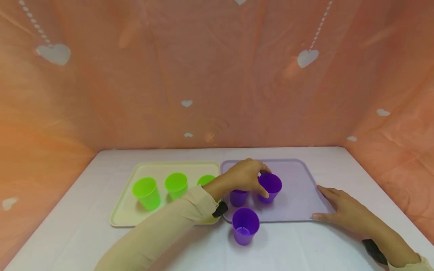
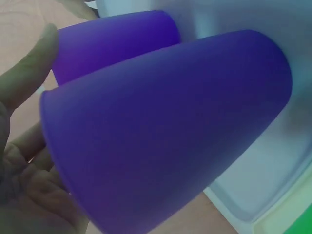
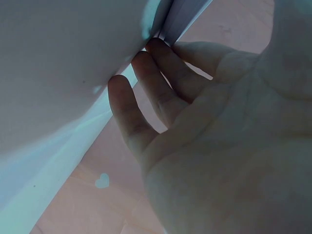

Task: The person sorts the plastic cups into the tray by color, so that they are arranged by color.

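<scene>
A purple cup (image 1: 270,185) stands upright on the lilac tray (image 1: 298,192), and my left hand (image 1: 245,175) holds it near the rim, thumb in front and fingers behind. In the left wrist view the thumb meets the rim of that cup (image 2: 112,41); a nearer purple cup (image 2: 165,126) hides part of the hand. This nearer cup (image 1: 239,198) stands on the tray under my left wrist. Another purple cup (image 1: 245,226) stands upright on the table before the tray's front edge. My right hand (image 1: 349,210) rests at the tray's right side with extended fingers (image 3: 126,105).
To the left, a cream tray (image 1: 125,214) adjoins the lilac one and bears several green cups (image 1: 147,194), partly hidden behind my left sleeve. Both trays lie on a white-covered table (image 1: 305,248). An orange cloth with white hearts (image 1: 217,75) hangs behind and at the sides.
</scene>
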Available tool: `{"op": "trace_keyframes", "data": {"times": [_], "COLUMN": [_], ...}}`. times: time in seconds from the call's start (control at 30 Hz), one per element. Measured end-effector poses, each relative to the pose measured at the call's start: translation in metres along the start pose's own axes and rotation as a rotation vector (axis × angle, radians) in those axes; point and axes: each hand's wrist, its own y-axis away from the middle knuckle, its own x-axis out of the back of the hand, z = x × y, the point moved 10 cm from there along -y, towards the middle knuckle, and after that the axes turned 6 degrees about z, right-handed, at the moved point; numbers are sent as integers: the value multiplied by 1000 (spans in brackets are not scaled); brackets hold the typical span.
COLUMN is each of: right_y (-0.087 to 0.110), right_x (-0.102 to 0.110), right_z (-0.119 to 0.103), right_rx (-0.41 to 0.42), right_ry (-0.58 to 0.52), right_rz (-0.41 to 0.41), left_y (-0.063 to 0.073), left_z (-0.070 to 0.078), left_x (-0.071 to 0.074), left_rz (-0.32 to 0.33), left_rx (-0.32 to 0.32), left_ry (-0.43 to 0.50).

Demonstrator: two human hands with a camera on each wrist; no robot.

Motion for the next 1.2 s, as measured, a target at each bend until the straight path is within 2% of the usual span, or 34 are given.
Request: {"op": "trace_keyframes", "data": {"times": [0.1,0.43,0.57,0.73,0.83,0.97,1.2], "right_y": [0,-1,-2,0,1,1,1], "right_x": [0,-2,-1,-3,-3,-3,-2], "right_z": [-2,0,0,0,-1,-1,1], "right_rx": [10,-18,-14,-14,-9,-10,-8], "right_ry": [-5,10,9,-11,-11,6,-1], "right_rz": [4,-17,-11,-14,-13,-15,-6], "left_y": [2,3,4,9,16,32,71], "left_z": [-2,-3,-5,-10,-15,-18,-15], "left_x": [-3,-6,-8,-6,1,19,49], "left_rz": [-9,14,21,37,69,128,279], "left_rx": [29,61,65,62,65,61,51], "left_ry": [-16,-83,-84,-35,15,67,189]}}
